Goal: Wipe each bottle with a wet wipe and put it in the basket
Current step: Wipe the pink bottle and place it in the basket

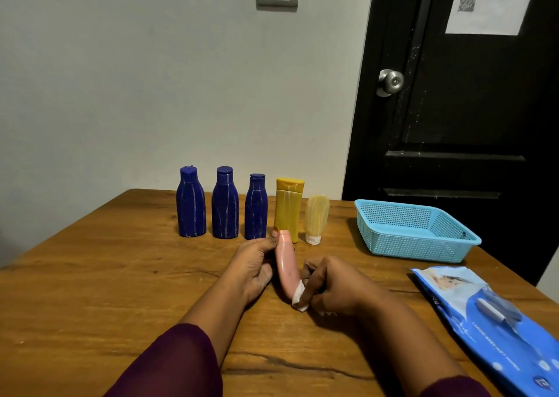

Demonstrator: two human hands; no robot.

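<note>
Pink bottle [286, 265] sits tilted above the table [121, 275], its top pinched in the left hand [253, 266] fingers [273, 237]. Right hand [329, 284] fingers [308, 271] press a wipe [299, 297] around its lower end. Beyond the fingers stand five bottles [225, 204]; the basket [414, 230] lies right.

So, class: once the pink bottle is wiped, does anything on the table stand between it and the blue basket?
Nothing visible does. The pink bottle, held by the left hand, has bare table between it and the blue basket. The wipes pack lies nearer the person, and the small yellow tube stands farther back.
</note>
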